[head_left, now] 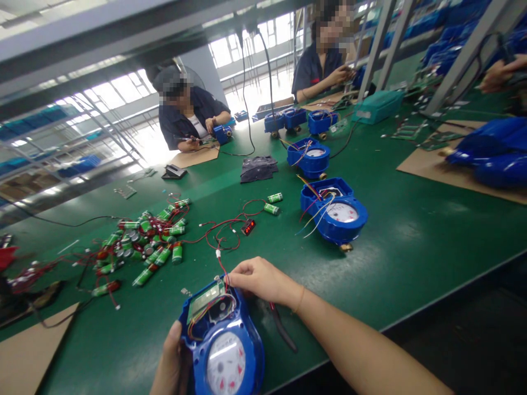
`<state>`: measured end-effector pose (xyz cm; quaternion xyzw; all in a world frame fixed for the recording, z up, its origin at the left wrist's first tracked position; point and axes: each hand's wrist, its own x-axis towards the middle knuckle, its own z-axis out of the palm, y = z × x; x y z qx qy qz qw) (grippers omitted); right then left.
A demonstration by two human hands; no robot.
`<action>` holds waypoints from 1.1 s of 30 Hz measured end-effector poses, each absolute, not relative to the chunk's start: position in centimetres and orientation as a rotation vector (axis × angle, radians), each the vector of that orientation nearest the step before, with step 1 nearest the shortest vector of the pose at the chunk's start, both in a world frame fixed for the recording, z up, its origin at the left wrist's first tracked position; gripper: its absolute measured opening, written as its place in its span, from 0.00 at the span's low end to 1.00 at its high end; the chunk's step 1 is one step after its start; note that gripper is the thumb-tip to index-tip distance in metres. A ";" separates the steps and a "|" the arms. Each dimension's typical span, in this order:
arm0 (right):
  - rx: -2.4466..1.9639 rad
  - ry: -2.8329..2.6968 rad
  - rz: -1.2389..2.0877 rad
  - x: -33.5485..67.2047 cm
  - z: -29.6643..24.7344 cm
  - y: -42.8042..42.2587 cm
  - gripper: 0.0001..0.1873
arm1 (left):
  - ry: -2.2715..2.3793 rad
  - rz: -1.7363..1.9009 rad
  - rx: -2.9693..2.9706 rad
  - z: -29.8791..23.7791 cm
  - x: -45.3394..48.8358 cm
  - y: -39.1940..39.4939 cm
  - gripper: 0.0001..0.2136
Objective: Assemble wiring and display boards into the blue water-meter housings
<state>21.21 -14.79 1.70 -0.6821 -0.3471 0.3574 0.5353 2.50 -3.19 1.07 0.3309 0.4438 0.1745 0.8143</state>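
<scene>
A blue water meter (224, 343) with a white dial and an open top compartment showing a circuit board and coloured wires rests at the near edge of the green table (411, 241). My left hand (171, 365) grips its left side. My right hand (259, 280) is closed in a pinch at the compartment's upper right, on a red wire (221, 262) that runs up to a small connector.
A pile of green batteries with red wires (144, 241) lies to the left. More blue meters (335, 211) (308, 156) stand beyond, with a small red display (248, 226) between. Dark pliers (282, 326) lie under my right wrist. Two seated people (189, 112) (325, 60) work across the table. Cardboard sheets (24, 356) lie at the corners.
</scene>
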 end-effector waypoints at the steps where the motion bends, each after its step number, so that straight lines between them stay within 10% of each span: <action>1: -1.625 -0.825 0.850 21.2 1.7 -14.8 0.22 | 0.947 0.368 0.717 1.0 2.5 -3.1 0.10; 33: -1.643 -0.820 0.848 21.2 1.6 -14.8 0.22 | 0.924 0.319 0.655 0.8 2.3 -2.9 0.15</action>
